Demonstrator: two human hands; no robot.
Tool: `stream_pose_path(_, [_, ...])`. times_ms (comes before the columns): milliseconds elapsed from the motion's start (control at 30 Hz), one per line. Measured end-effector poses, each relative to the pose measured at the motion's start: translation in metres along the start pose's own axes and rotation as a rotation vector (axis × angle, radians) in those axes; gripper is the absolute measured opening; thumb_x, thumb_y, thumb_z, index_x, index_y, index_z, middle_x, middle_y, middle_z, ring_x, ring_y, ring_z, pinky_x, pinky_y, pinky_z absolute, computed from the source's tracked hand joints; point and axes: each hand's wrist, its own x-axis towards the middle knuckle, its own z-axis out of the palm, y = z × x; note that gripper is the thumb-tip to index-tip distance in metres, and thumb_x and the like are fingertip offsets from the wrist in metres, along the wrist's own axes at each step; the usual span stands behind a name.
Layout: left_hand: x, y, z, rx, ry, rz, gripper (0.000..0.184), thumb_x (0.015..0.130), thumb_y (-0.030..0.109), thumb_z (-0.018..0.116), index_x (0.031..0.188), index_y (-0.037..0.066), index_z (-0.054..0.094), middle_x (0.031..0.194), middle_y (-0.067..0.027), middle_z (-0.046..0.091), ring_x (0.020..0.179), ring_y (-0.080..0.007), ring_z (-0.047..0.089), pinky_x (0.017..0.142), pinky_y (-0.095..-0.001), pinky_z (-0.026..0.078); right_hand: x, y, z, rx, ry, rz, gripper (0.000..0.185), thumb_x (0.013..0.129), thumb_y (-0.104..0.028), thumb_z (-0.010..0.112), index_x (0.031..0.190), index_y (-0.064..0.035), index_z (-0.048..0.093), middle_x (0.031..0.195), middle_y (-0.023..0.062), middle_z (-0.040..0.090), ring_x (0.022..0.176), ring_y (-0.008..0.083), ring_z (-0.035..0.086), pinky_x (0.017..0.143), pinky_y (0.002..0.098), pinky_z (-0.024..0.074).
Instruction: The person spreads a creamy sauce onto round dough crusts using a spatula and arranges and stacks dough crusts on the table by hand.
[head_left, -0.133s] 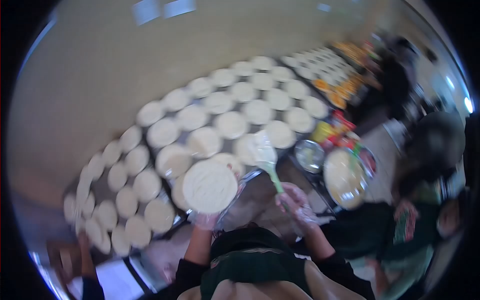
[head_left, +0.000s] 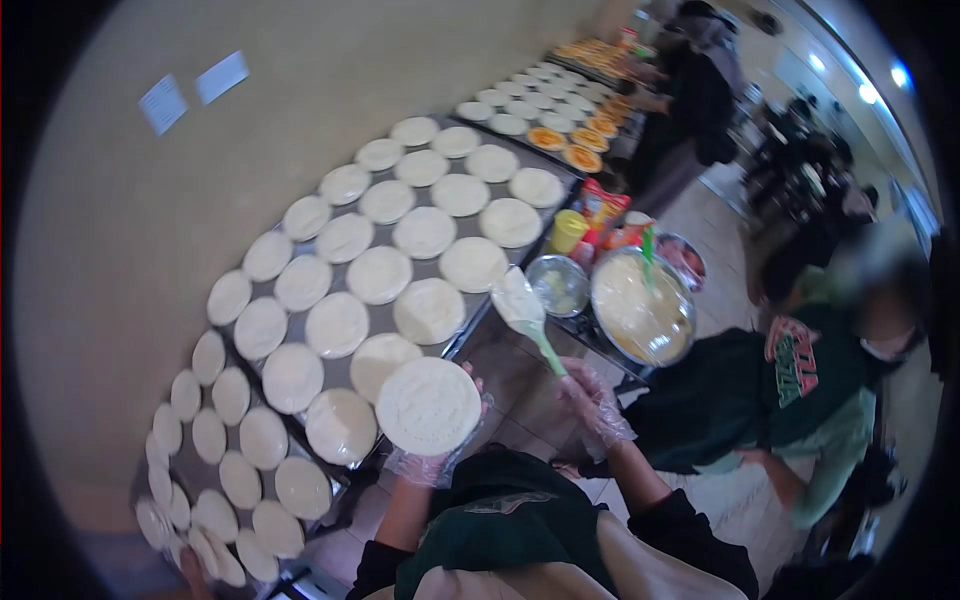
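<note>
My left hand (head_left: 432, 465), in a clear plastic glove, holds a round pale pizza base (head_left: 429, 406) from below, its fingers round the rim. The base lies about flat just off the edge of the large tray (head_left: 385, 318). A spatula (head_left: 528, 320) with a pale green handle is in my gloved right hand (head_left: 590, 400), its fingers closed on the handle end. White creamy stuff coats the blade, which is apart from the base. Rows of similar bases (head_left: 425, 232) cover the tray.
Right of the tray stand a large bowl of cream-coloured mix (head_left: 640, 305), a smaller metal bowl (head_left: 558, 286) and a yellow cup (head_left: 568, 230). A co-worker in a green apron (head_left: 790, 370) is close on my right. Another person (head_left: 690, 110) works at the far trays.
The view has swung to the right, so the trays and wall papers sit further left. Both hands still hold the base and the spatula.
</note>
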Motion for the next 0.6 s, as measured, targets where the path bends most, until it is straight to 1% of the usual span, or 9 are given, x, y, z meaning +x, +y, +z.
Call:
stream_pose_path(67, [0.024,-0.04,-0.014,-0.078,0.053,-0.132,0.067,0.092,0.055,0.048,0.144,0.012,0.045,0.151,-0.0186,0.038,0.137,-0.0421,0.038,0.112,-0.0633,0.028,-0.028,-0.019,-0.056,-0.296,0.289,-0.012,0.027,0.098,-0.009,0.056,0.125,-0.005,0.06,0.091,-0.002,0.058,0.08,0.0067,0.053,0.068,0.0237,0.0473])
stream_pose_path(100, [0.022,-0.038,-0.016,-0.077,0.071,-0.152,0.067,0.092,0.055,0.048,0.144,0.012,0.045,0.151,-0.0186,0.038,0.137,-0.0421,0.038,0.112,-0.0633,0.028,-0.037,-0.009,-0.069,-0.471,0.412,-0.002,0.026,0.096,-0.009,0.057,0.122,-0.009,0.062,0.086,0.0034,0.062,0.074,0.0133,0.058,0.068,0.0278,0.0492])
stream_pose_path(167, [0.027,-0.025,-0.019,0.012,0.03,-0.229,0.065,0.094,0.053,0.047,0.144,0.01,0.043,0.15,-0.0196,0.039,0.133,-0.0414,0.042,0.113,-0.0613,0.028,-0.042,-0.012,-0.097,-0.963,0.472,0.038,0.028,0.095,-0.012,0.058,0.122,-0.0088,0.062,0.075,0.0086,0.058,0.071,0.0138,0.059,0.067,0.031,0.0495])
stream_pose_path(233, [0.029,-0.011,-0.034,0.014,0.078,-0.239,0.069,0.093,0.055,0.047,0.146,0.012,0.041,0.152,-0.0193,0.035,0.136,-0.0423,0.039,0.114,-0.0624,0.026,-0.045,-0.001,-0.128,-1.342,0.507,-0.202,0.027,0.095,-0.015,0.056,0.12,-0.0113,0.063,0.081,0.0151,0.062,0.075,0.0265,0.065,0.067,0.04,0.0507])
stream_pose_path(267, [0.028,-0.009,-0.042,0.018,0.112,-0.237,0.072,0.092,0.058,0.048,0.148,0.013,0.04,0.154,-0.0189,0.032,0.138,-0.0432,0.035,0.114,-0.0634,0.023,-0.043,-0.007,-0.14,-1.523,0.473,0.004,0.02,0.095,-0.018,0.053,0.109,-0.0149,0.067,0.084,0.0149,0.066,0.077,0.0335,0.066,0.065,0.0452,0.0516])
stream_pose_path(400, [0.025,-0.008,-0.044,-0.052,0.11,-0.19,0.072,0.092,0.058,0.048,0.147,0.013,0.04,0.153,-0.0192,0.034,0.138,-0.0434,0.035,0.114,-0.0631,0.023,0.007,0.005,-0.188,-1.73,0.304,0.075,0.023,0.095,-0.016,0.048,0.107,-0.0151,0.067,0.088,0.0147,0.067,0.083,0.0324,0.068,0.068,0.0436,0.0537])
stream_pose_path(500, [0.029,-0.017,-0.056,0.337,0.207,-0.037,0.072,0.092,0.059,0.048,0.145,0.012,0.042,0.152,-0.0193,0.035,0.139,-0.0431,0.034,0.114,-0.0634,0.023,0.051,0.02,-0.221,-1.809,0.226,0.318,0.024,0.093,-0.014,0.048,0.104,-0.0152,0.07,0.096,0.0172,0.068,0.093,0.0321,0.069,0.074,0.0403,0.0555])
stream_pose_path(567, [0.033,-0.028,-0.06,0.002,0.204,0.004,0.071,0.091,0.058,0.048,0.144,0.011,0.043,0.151,-0.0194,0.036,0.139,-0.0425,0.034,0.114,-0.0632,0.024,0.069,0.031,-0.234,-1.632,0.198,0.502,0.025,0.091,-0.013,0.049,0.099,-0.0149,0.073,0.104,0.0176,0.069,0.1,0.0318,0.069,0.078,0.0378,0.0564])
stream_pose_path(600, [0.035,-0.034,-0.063,-0.068,0.183,0.004,0.071,0.091,0.059,0.049,0.144,0.012,0.043,0.152,-0.0187,0.035,0.138,-0.042,0.035,0.114,-0.0631,0.024,0.077,0.071,-0.263,-1.716,0.108,0.394,0.022,0.088,-0.013,0.053,0.096,-0.0125,0.074,0.105,0.0155,0.07,0.096,0.0316,0.069,0.077,0.0368,0.0571])
